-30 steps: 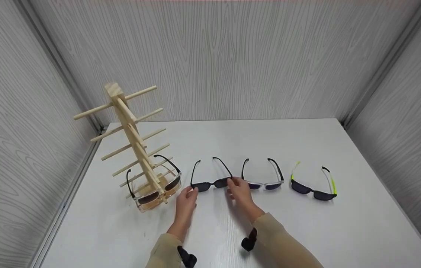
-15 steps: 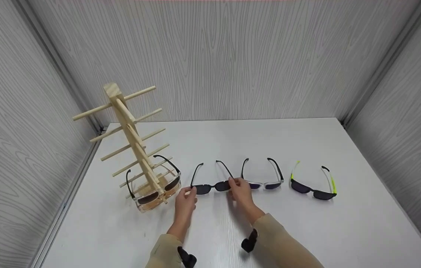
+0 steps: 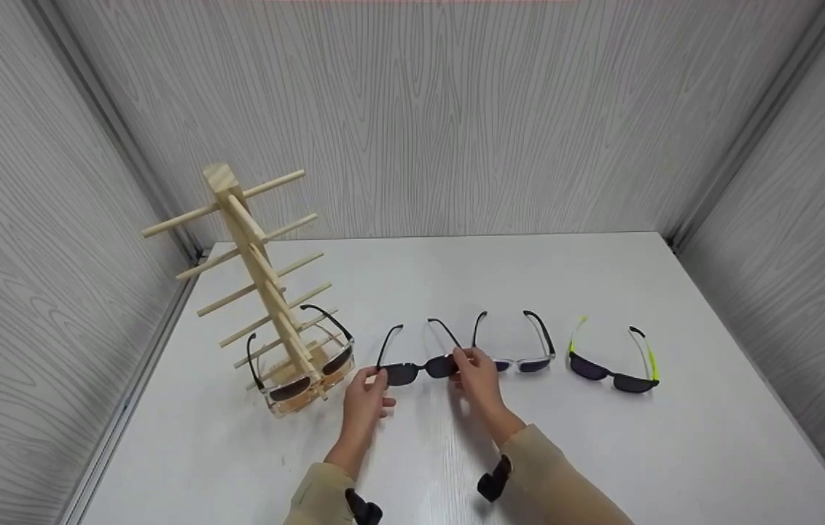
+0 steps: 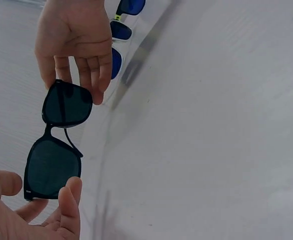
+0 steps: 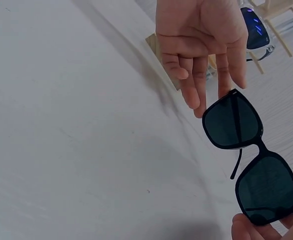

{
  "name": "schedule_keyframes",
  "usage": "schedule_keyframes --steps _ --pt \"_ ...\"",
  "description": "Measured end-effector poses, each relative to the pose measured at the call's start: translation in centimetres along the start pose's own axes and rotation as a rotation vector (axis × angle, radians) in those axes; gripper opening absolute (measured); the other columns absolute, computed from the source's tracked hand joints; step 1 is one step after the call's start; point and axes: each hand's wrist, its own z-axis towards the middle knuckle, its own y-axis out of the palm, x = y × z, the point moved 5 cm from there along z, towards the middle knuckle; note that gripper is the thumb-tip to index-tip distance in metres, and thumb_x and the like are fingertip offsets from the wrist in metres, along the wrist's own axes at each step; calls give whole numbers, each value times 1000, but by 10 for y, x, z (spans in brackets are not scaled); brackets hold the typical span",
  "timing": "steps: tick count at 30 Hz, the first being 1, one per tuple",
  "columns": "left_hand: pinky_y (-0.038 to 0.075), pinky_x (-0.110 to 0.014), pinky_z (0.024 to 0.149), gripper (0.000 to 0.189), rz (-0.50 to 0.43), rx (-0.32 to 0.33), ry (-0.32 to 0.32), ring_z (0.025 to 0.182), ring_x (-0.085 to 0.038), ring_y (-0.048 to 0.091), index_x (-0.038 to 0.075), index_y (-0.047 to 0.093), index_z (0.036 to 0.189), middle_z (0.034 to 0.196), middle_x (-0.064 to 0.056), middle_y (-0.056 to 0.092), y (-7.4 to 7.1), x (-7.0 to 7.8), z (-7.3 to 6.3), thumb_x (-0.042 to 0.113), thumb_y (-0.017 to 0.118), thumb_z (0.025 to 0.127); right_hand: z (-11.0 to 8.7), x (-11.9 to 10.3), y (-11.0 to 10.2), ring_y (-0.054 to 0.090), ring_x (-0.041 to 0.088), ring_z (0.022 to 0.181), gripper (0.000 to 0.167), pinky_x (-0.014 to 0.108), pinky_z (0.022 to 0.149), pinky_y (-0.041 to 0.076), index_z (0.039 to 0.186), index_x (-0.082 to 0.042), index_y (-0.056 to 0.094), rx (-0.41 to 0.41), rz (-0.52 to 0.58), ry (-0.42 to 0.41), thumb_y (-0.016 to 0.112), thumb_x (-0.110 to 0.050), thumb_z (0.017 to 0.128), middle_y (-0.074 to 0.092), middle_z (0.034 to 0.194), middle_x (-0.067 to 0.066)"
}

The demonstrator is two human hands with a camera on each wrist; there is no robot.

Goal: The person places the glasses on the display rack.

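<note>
Pinching the black sunglasses (image 3: 411, 374) by both outer corners with left hand (image 3: 363, 405) and right hand (image 3: 479, 383), over the table (image 3: 675, 452) beside the wooden rack (image 3: 261, 270): likely light, stiff, easily smudged, so best held there, off lenses (image 4: 54, 167) and slim temples (image 3: 385, 345).

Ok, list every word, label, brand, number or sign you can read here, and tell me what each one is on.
None can be read in any view.
The black sunglasses in the left hand and right hand carry a pale mark at one outer corner, too small to tell whether it is lettering.
</note>
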Motion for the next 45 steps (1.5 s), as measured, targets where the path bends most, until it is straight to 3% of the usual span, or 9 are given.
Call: schedule_keyframes --steps 11,17,30,45 --pt "47 -28 50 43 95 -91 37 60 -19 63 6 49 130 95 -17 61 1 5 -7 34 44 99 -2 1 -9 64 33 73 30 41 67 53 101 3 60 -19 40 -21 53 -26 94 63 84 14" --pt "47 -27 51 44 90 -142 52 62 -19 63 5 49 130 95 -18 60 0 11 -13 35 43 99 -4 0 -14 65 30 67 29 33 60 53 97 4 60 -27 70 -34 55 -25 94 63 84 15" --pt "47 -27 53 42 42 -144 99 63 -20 63 7 52 129 95 -19 60 -6 26 -27 34 49 97 -13 -14 -22 66 33 75 35 34 64 54 104 5 59 -56 104 -59 54 -29 95 65 87 13" --pt "48 -27 55 46 -11 -141 170 68 -26 64 8 48 134 93 -8 59 -15 49 -47 34 51 96 -24 -35 -27 65 30 81 33 36 70 53 105 3 61 -86 160 -117 56 -27 94 65 90 14"
